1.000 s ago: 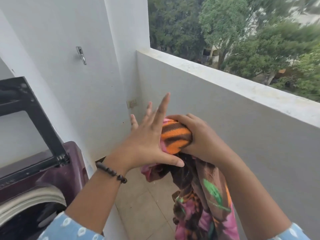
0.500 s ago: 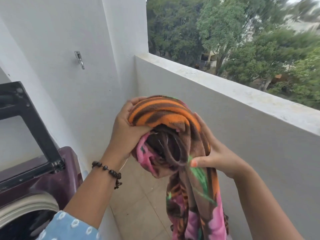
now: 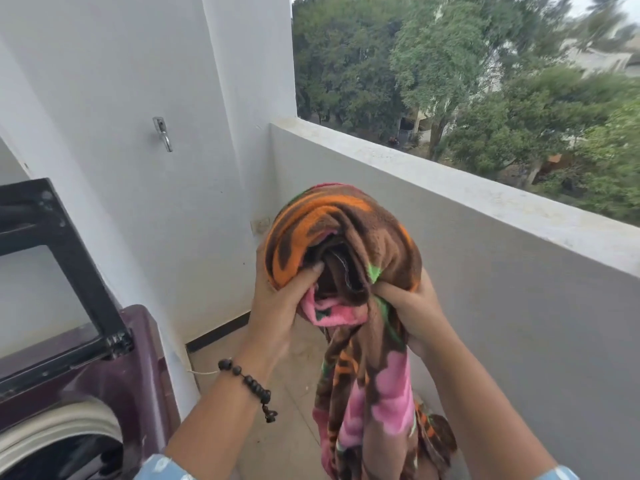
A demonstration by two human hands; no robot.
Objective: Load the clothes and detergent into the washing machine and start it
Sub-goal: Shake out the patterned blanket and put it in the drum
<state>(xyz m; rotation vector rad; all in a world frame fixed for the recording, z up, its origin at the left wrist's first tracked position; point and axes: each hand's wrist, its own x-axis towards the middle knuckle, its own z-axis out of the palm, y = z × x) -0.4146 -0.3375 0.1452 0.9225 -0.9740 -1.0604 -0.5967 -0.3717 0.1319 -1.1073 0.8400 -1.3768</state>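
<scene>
A dark maroon top-loading washing machine (image 3: 104,393) sits at the lower left with its black-framed lid (image 3: 52,271) raised. To the right of the machine, the left hand (image 3: 277,306), a black bead bracelet (image 3: 249,382) on its wrist, and the right hand (image 3: 408,306) both clutch a bunched brown, orange and pink fleece blanket (image 3: 346,237), whose tail hangs down toward the tiled floor (image 3: 284,427). Beyond the blanket stands a white parapet wall (image 3: 485,254), then green trees (image 3: 450,81).

left: washer (image 3: 104,393) drum mouth open, raised lid (image 3: 52,258) standing over its rear | ahead: wall (image 3: 121,98) with hook (image 3: 162,133) | right: parapet (image 3: 485,289) close | between: bare floor (image 3: 277,427) strip, blanket (image 3: 363,341) hanging in it
</scene>
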